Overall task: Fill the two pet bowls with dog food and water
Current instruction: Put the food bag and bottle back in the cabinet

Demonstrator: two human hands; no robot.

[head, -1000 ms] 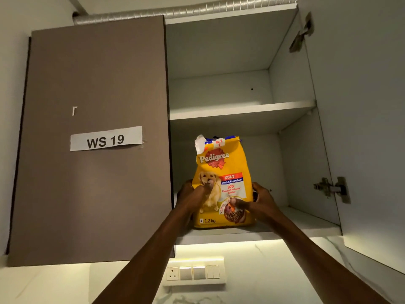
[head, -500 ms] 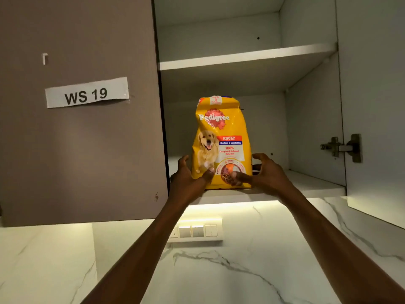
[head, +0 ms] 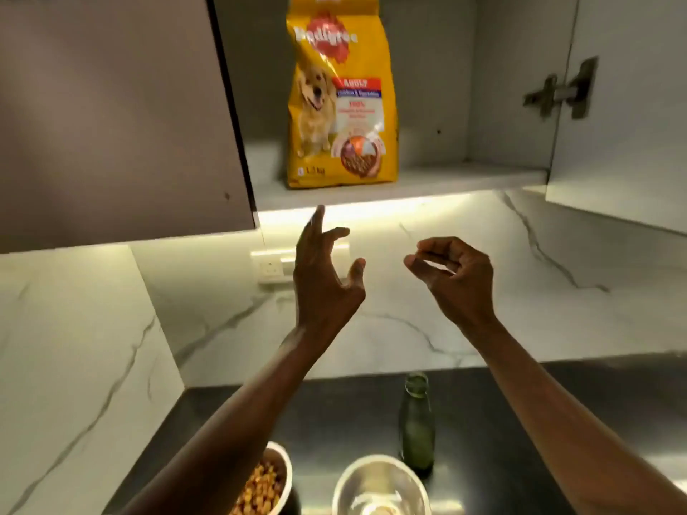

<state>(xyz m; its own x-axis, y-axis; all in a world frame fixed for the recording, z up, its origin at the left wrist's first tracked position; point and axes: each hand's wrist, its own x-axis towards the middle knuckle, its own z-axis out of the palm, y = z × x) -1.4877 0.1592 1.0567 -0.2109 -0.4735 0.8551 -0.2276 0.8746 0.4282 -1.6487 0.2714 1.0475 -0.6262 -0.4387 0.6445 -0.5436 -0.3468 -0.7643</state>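
A yellow dog food bag [head: 342, 94] stands upright on the lower shelf [head: 464, 178] of the open wall cupboard. Below it, both my hands hang in the air, holding nothing: my left hand [head: 323, 273] has its fingers spread, my right hand [head: 453, 276] has its fingers loosely curled. On the dark counter at the bottom sit two steel bowls. The left bowl [head: 284, 462] holds brown kibble and is partly hidden by my left forearm. The right bowl [head: 379, 485] is shiny inside; I cannot tell whether it holds water.
A green glass bottle [head: 415, 421] stands open just behind the right bowl. The cupboard's right door [head: 624, 105] is swung open; the brown left door [head: 111, 113] is closed. A wall socket plate [head: 271, 267] sits on the marble backsplash behind my left hand.
Both hands have let go of the dog food bag, which stays on the shelf, and have dropped below it. My view has tilted down, bringing the counter, bowls and bottle into sight.
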